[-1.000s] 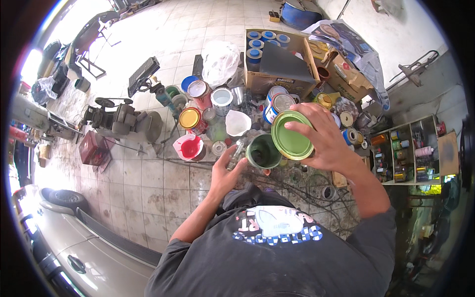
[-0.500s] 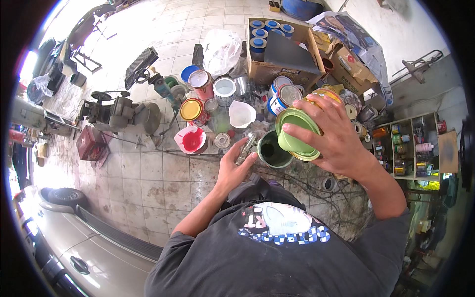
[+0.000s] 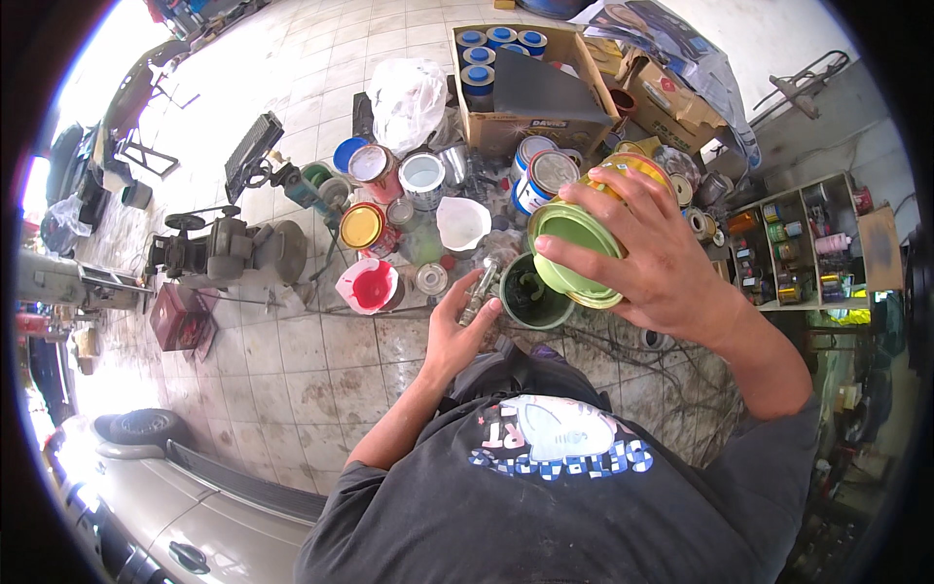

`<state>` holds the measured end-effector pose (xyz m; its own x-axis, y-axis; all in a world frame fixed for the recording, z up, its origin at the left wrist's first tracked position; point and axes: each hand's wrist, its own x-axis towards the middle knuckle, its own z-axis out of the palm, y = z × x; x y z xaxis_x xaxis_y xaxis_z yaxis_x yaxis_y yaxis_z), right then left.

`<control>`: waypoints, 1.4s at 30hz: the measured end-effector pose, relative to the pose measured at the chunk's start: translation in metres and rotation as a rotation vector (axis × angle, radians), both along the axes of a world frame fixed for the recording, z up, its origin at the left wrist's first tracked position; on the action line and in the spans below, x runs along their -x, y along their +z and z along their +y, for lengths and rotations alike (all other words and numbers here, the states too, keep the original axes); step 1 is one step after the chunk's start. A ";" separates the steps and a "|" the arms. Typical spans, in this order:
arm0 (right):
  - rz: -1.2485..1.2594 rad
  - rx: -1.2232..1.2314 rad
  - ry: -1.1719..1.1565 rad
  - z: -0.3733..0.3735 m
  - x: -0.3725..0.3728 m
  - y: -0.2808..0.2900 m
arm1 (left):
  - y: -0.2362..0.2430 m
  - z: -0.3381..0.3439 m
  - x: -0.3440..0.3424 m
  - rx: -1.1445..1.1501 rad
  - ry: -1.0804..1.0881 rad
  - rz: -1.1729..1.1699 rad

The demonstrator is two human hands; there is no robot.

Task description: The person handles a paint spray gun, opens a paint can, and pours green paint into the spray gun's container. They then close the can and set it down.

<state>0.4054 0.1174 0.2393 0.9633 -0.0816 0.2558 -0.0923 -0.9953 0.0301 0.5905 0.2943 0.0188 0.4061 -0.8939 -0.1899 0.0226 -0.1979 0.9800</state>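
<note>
My right hand (image 3: 654, 255) grips a yellow paint can (image 3: 637, 173), fingers spread over its side and rim. The can is tipped to the left, and light green paint (image 3: 582, 241) coats its mouth. Directly below its lip is a dark green cup (image 3: 541, 317), open at the top, with a light green streak over the dark inside. Beside the cup, my left hand (image 3: 453, 337) is closed around a metal spray gun (image 3: 483, 288), which is partly hidden by the fingers.
Left of the cup stand a white paper cup (image 3: 464, 224), a paper cup of red paint (image 3: 373, 285) and several paint cans (image 3: 422, 182). Behind is a cardboard box (image 3: 535, 134) of blue-capped cans. A shelf (image 3: 798, 243) is at right, a car (image 3: 195, 506) at lower left.
A light green streak now shows inside the dark cup beneath the tilted can. Both hands keep their holds, and the view has shifted slightly.
</note>
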 end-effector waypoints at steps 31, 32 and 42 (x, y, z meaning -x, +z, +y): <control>-0.159 -0.354 -0.183 -0.006 -0.003 -0.073 | -0.014 0.022 0.009 -0.116 0.300 -0.192; -0.175 -0.348 -0.177 -0.005 -0.004 -0.080 | -0.016 0.022 0.011 -0.119 0.319 -0.220; -0.188 -0.257 -0.256 0.010 0.001 -0.131 | -0.015 0.033 0.022 -0.205 0.400 -0.396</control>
<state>0.4043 0.1270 0.1078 0.8421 -0.3969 0.3652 -0.3180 -0.9123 -0.2580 0.5690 0.3277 0.0033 0.7784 -0.6185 -0.1075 -0.2254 -0.4352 0.8716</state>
